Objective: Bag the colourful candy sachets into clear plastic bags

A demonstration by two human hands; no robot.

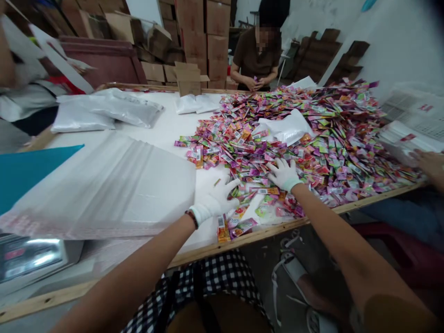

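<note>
Pink sachets (298, 138) — under right hand (283, 175) fingers (277, 165).

White table (166, 134), heap of colourful sachets (312, 138), clear bag stack (111, 185), filled white bags (104, 111)

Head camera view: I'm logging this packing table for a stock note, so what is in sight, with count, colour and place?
sachets: too many to count, pink, green, orange and purple, heaped over the table's right half
table: one, white top with wooden edge, centre
clear bags: a stack, see-through, left front
white pouches: several, far left and middle
cardboard boxes: many, brown, stacked behind
blue sheet: one, left edge
co-worker: one, brown shirt, far side, hands together
another person's hand: one, right edge
left hand: white glove, flat by the near sachets
right hand: white glove, spread on the heap
</note>
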